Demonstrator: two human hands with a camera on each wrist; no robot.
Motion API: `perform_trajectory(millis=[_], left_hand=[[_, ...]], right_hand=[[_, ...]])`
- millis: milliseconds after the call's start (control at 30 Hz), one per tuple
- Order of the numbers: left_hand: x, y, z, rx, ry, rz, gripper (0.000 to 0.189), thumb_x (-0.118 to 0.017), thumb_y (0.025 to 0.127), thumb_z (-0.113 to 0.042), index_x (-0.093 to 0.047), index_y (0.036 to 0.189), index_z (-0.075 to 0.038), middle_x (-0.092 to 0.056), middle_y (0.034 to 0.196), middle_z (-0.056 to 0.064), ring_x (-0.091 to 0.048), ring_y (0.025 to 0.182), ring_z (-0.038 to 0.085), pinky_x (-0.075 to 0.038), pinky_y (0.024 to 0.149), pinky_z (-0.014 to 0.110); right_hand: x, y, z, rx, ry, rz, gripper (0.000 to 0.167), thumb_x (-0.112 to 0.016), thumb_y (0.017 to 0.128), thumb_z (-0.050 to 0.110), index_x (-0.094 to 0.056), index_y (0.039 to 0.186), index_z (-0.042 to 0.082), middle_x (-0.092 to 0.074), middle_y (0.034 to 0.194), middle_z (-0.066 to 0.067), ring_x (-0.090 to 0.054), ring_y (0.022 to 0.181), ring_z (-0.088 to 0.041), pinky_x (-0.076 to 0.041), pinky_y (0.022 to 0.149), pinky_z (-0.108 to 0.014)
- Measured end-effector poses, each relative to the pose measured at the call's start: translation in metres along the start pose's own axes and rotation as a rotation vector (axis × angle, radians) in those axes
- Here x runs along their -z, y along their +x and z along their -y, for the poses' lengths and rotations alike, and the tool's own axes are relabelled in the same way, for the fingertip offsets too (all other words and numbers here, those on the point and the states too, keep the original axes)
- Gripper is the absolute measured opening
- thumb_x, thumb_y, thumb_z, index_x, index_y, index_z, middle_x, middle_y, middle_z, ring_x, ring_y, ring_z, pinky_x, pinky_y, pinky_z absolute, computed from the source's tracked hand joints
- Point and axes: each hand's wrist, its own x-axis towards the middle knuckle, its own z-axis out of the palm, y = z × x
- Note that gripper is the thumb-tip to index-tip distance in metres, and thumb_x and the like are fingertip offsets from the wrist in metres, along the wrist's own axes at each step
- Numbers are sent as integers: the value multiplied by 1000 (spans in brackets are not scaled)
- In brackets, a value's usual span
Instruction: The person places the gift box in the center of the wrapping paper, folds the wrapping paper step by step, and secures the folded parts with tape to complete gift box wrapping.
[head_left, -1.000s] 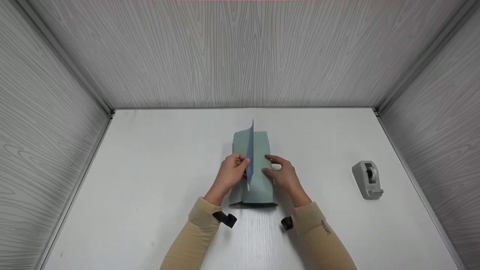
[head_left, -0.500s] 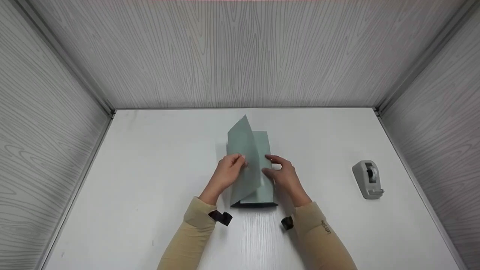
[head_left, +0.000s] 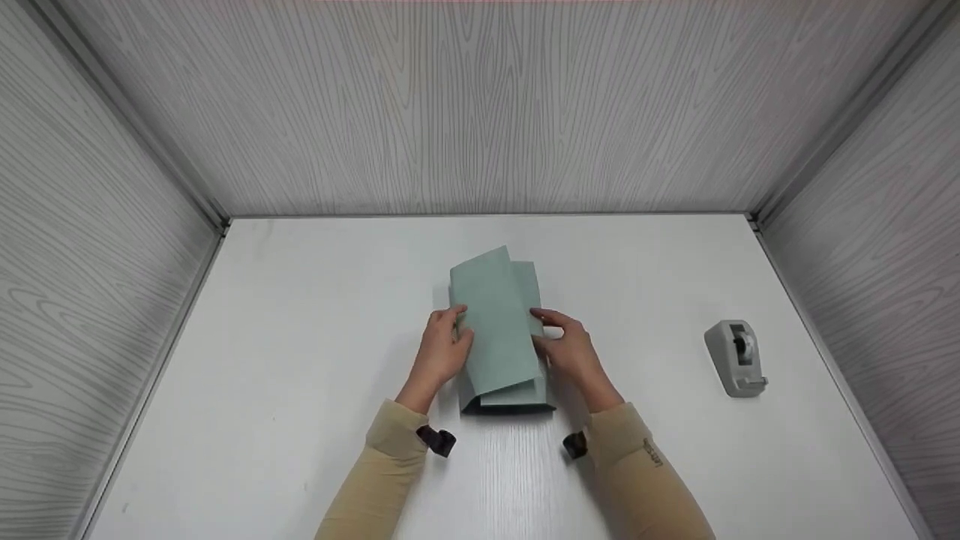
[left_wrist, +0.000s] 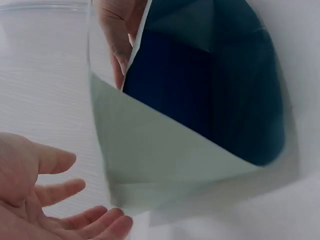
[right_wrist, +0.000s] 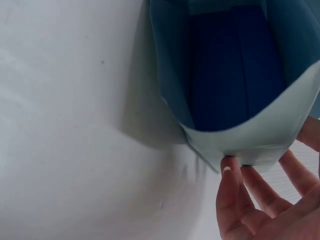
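Note:
A pale green sheet of paper [head_left: 495, 322] stands folded into a flattened sleeve, its inside dark blue [right_wrist: 220, 70] and its near end gaping. A loose top flap slants over the right part, its right edge raised. My left hand [head_left: 441, 346] is at the sleeve's left side, thumb and fingers apart. In the left wrist view this hand [left_wrist: 50, 200] has fingertips right at the paper's lower corner. On the right side, my right hand [head_left: 568, 346] touches the paper with thumb and forefinger. The right wrist view shows fingertips [right_wrist: 229, 162] against the paper's wall.
A grey tape dispenser [head_left: 736, 358] stands on the white table [head_left: 300, 315] to the right. Grey wood-grain panels [head_left: 480, 112] enclose the back and both sides. A dark wrist camera [head_left: 436, 440] is strapped at each tan sleeve cuff.
The flap stood upright with my left hand pinching it; now it lies lower, over the right part. My left hand has released it and moved left. The right hand stays nearly still.

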Motion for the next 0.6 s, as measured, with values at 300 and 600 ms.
perform_trajectory(millis=[300, 600], left_hand=[[-2, -3, 7, -22, 78, 127, 46, -61, 98, -18, -52, 142, -8, -43, 143, 22, -41, 133, 36, -37, 106, 48], [-5, 0, 6, 14, 71, 181, 48, -65, 96, -25, -54, 142, -15, -38, 146, 23, -38, 135, 39, -38, 104, 51]], right_hand=[[1, 2, 0, -21, 47, 14, 48, -69, 91, 12, -58, 138, 14, -56, 131, -13, -66, 88, -22, -52, 76, -34], [0, 2, -1, -16, 49, -2, 51, -65, 88, 6, -57, 138, 11, -57, 130, -13, -65, 88, -24, -52, 71, -33]])
